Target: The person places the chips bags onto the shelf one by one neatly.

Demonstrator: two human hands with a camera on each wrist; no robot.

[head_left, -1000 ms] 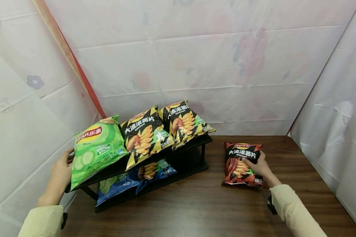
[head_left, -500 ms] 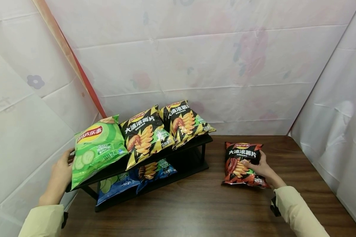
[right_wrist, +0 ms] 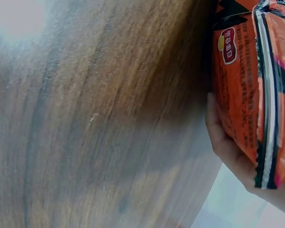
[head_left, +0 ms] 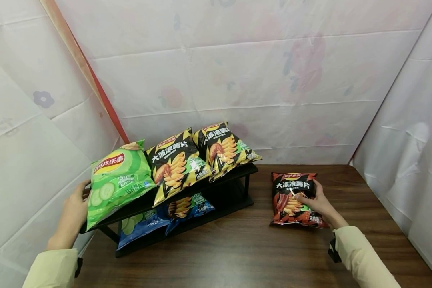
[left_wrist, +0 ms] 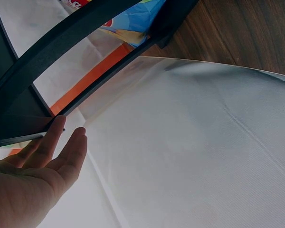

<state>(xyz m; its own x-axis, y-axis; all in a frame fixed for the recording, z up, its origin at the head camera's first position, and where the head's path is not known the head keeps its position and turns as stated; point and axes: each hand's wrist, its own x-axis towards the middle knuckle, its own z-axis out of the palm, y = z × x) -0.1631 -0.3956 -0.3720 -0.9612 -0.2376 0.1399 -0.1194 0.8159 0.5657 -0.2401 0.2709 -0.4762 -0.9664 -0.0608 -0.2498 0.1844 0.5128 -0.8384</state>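
My right hand (head_left: 320, 204) grips a red and black bag of potato chips (head_left: 289, 204) by its right side, thumb on the front. The right wrist view shows that bag's orange-red back (right_wrist: 235, 90) and seam, with fingers curled behind it above the table. Beside the left end of a black two-tier rack (head_left: 137, 210), my left hand (head_left: 75, 206) touches the upper shelf by a green bag of chips (head_left: 119, 180). The left wrist view shows the left hand's (left_wrist: 42, 171) fingers fairly straight under the shelf's end; its thumb is hidden there.
Two black and yellow chip bags (head_left: 176, 164) lean on the upper shelf right of the green one. Blue chip bags (head_left: 144, 226) lie on the lower shelf. The wooden table (head_left: 230, 252) ends at white cloth walls (head_left: 237, 80) behind and at the sides.
The red chip bag has shifted very slightly left and tilted a little in my right hand. My left hand, the rack and its bags look unmoved.
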